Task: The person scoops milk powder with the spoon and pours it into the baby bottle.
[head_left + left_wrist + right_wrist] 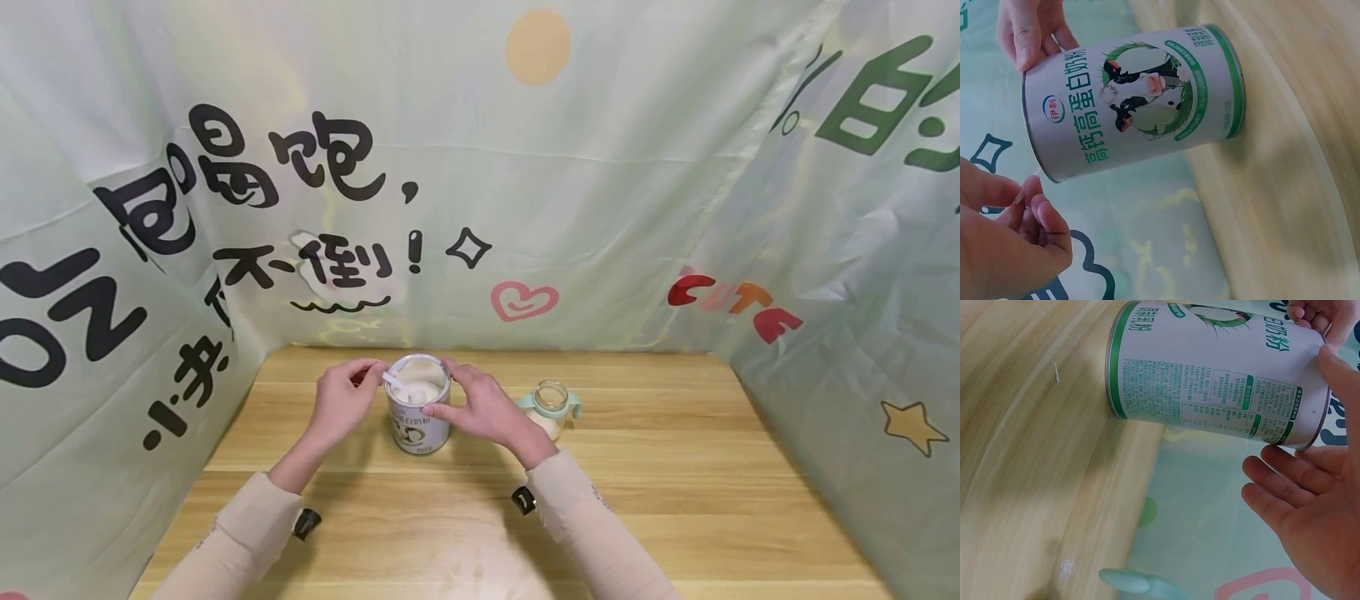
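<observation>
A white milk powder can with a green base band and a cow picture stands upright on the table, its top uncovered and pale powder inside. My left hand is at the left of the rim, thumb and fingertips pinching the handle of a white scoop that slants down into the can. Across the opening, my right hand holds the can by its rim, thumb at the front and fingers at the right and back. In the left wrist view the scoop's bowl is hidden behind the can wall.
Just right of the can, partly behind my right wrist, stands a clear baby bottle with a mint-green collar and handles, pale powder in it. The wooden table ends at a printed cloth backdrop on three sides.
</observation>
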The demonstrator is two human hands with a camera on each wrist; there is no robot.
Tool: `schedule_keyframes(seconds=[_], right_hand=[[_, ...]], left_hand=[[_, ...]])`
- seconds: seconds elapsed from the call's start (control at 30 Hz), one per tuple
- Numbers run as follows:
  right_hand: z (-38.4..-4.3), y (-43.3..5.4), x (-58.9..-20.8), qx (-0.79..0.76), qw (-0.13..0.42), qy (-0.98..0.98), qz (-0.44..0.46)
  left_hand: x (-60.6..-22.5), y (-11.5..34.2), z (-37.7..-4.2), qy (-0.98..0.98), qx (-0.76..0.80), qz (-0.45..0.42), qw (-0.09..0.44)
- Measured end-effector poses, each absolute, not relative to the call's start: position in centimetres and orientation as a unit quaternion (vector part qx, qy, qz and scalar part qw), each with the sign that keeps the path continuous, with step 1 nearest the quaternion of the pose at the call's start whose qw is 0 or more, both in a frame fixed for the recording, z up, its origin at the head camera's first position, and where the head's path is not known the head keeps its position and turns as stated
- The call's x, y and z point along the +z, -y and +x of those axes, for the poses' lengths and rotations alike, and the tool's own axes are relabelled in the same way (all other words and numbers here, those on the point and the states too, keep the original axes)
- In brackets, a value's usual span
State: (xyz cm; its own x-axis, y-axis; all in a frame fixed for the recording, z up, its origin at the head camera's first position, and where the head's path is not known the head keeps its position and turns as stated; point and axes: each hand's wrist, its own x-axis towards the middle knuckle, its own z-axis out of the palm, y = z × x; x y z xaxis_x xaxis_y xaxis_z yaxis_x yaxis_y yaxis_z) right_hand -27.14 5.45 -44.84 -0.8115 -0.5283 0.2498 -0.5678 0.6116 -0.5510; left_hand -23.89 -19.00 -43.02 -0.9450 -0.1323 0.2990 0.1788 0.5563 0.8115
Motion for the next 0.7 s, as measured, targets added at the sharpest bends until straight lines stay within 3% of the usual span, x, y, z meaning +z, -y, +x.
schedule_keyframes(seconds=[0.7], right_hand=[[-27.11,-5.38,-44.93,0.321,0.027,0.899,0.296]], left_hand=[[-42.18,19.93,-23.86,0.79,-0.599,0.08,0.102]])
